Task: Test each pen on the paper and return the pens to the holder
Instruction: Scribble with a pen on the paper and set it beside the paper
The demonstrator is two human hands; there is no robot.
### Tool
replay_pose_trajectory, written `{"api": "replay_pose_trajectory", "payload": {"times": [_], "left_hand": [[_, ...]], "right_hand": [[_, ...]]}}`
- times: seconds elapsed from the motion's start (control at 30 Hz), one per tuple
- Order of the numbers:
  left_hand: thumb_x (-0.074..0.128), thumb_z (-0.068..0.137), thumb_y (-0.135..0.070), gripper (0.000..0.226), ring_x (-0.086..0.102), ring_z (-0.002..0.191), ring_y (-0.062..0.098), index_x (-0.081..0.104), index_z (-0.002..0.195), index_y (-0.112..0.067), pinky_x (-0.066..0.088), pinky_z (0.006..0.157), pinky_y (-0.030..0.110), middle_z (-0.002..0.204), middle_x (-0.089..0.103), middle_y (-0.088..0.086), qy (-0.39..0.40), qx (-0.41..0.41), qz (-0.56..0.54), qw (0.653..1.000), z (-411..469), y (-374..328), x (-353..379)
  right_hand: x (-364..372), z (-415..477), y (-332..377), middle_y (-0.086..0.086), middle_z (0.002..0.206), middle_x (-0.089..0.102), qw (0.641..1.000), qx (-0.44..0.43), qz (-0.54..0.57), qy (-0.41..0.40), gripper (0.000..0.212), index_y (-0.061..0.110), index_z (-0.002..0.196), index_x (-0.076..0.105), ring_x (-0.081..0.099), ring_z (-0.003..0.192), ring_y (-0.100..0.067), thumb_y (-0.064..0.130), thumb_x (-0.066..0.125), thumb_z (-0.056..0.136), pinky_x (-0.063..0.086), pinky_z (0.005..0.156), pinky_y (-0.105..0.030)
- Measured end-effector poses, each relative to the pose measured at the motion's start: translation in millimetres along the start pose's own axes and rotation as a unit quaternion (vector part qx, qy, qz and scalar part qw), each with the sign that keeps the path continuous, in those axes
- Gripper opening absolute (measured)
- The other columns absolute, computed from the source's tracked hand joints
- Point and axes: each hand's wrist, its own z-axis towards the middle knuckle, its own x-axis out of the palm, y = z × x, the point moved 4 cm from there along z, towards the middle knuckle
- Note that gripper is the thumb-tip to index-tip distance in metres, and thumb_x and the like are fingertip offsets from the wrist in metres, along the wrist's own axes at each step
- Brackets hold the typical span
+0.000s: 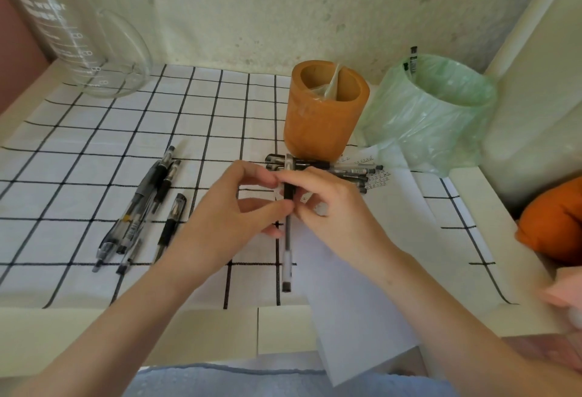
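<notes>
Head view: pen [287, 239] mid-barrel behind fingers [271, 207].

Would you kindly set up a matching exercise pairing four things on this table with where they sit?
Things:
1. Glass jug
2. Orange holder
3. Green bag
4. Loose pens

Places:
A. Far right, by the wall
B. Far left corner
C. Lying on the checked cloth, left of the hands
D. Standing just behind the pen pile

Pairs: 1-B, 2-D, 3-A, 4-C
</notes>
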Motion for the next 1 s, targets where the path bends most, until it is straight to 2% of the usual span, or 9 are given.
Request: {"api": "replay_pose_trajectory", "payload": {"times": [0.1, 0.17, 0.3, 0.43, 0.6, 0.73, 0.87, 0.93, 1.0], "left_hand": [[0.057, 0.088, -0.024, 0.014, 0.069, 0.073, 0.011, 0.05, 0.099, -0.02, 0.056, 0.06, 0.022, 0.105, 0.059, -0.003, -0.037, 0.044, 0.012, 0.998, -1, -5, -3], [0.052, 0.091, -0.025, 0.016, 0.063, 0.085, 0.001, 0.049, 0.106, -0.028, 0.053, 0.066, 0.015, 0.108, 0.056, -0.012, -0.044, 0.089, 0.09, 0.991, -1, -7, -6], [0.06, 0.085, -0.026, 0.04, 0.05, 0.109, -0.006, 0.047, 0.123, -0.031, 0.044, 0.085, 0.011, 0.117, 0.054, -0.019, 0.042, 0.158, 0.198, 0.966, -5, -7, 6], [0.056, 0.089, -0.022, 0.023, 0.059, 0.092, -0.003, 0.056, 0.111, -0.029, 0.048, 0.078, 0.013, 0.096, 0.066, -0.014, 0.09, 0.148, 0.187, 0.967, -7, -5, 14], [0.044, 0.095, -0.016, 0.022, 0.058, 0.079, 0.001, 0.054, 0.114, -0.025, 0.045, 0.07, 0.012, 0.092, 0.058, -0.009, 0.113, 0.123, 0.205, 0.964, -6, 2, 15], [0.045, 0.093, -0.035, 0.025, 0.056, 0.089, 0.003, 0.051, 0.118, -0.034, 0.045, 0.079, 0.019, 0.101, 0.063, -0.011, 0.131, 0.115, 0.219, 0.96, -8, 7, 18], [0.034, 0.092, -0.053, 0.036, 0.061, 0.091, 0.013, 0.056, 0.11, -0.031, 0.047, 0.085, 0.043, 0.098, 0.067, -0.007, 0.109, 0.113, 0.212, 0.965, -8, 7, 17], [0.033, 0.089, -0.054, 0.036, 0.062, 0.089, 0.013, 0.056, 0.108, -0.034, 0.048, 0.084, 0.044, 0.095, 0.068, -0.01, 0.104, 0.115, 0.216, 0.964, -7, 8, 17], [0.036, 0.09, -0.057, 0.033, 0.062, 0.075, 0.013, 0.055, 0.106, -0.035, 0.05, 0.075, 0.038, 0.083, 0.067, -0.006, 0.098, 0.128, 0.232, 0.959, -8, 7, 17]], "right_hand": [[-9, 0, -1, 0.004, 0.076, 0.065, 0.995, 0.065, 0.069, -0.028, 0.017, 0.011, 0.102, 0.067, 0.057, 0.064, -0.001, 0.005, 0.062, 0.088, 0.043, 0.061, -0.011], [-13, 0, 0, -0.001, 0.061, 0.062, 0.979, 0.109, 0.17, -0.034, 0.01, 0.007, 0.099, 0.064, 0.052, 0.048, -0.005, 0.011, 0.056, 0.093, 0.04, 0.049, -0.015], [-14, 1, 1, -0.004, 0.049, 0.056, 0.938, 0.157, 0.308, -0.018, 0.004, 0.008, 0.095, 0.053, 0.044, 0.038, -0.012, 0.004, 0.054, 0.093, 0.034, 0.039, -0.018], [-10, 0, 0, -0.002, 0.051, 0.055, 0.947, 0.173, 0.27, 0.02, 0.012, 0.008, 0.087, 0.056, 0.046, 0.041, -0.006, 0.01, 0.068, 0.085, 0.034, 0.042, -0.014], [-16, 2, 1, 0.0, 0.048, 0.048, 0.921, 0.2, 0.335, 0.007, 0.014, 0.011, 0.075, 0.057, 0.036, 0.036, -0.005, 0.019, 0.066, 0.083, 0.024, 0.036, -0.015], [-18, 1, -1, 0.0, 0.046, 0.049, 0.928, 0.208, 0.309, -0.014, 0.015, 0.009, 0.074, 0.058, 0.035, 0.035, -0.008, 0.013, 0.066, 0.086, 0.025, 0.035, -0.016], [-17, 1, 5, -0.005, 0.05, 0.051, 0.925, 0.195, 0.327, 0.0, 0.012, 0.008, 0.077, 0.057, 0.035, 0.036, -0.012, 0.009, 0.064, 0.087, 0.031, 0.037, -0.013], [-18, 1, 5, -0.003, 0.048, 0.053, 0.924, 0.194, 0.331, 0.003, 0.014, 0.01, 0.076, 0.056, 0.036, 0.035, -0.011, 0.01, 0.063, 0.088, 0.03, 0.037, -0.014], [-18, 1, 5, -0.001, 0.047, 0.053, 0.921, 0.195, 0.337, 0.004, 0.016, 0.011, 0.074, 0.054, 0.036, 0.034, -0.009, 0.011, 0.062, 0.088, 0.028, 0.036, -0.015]]}}
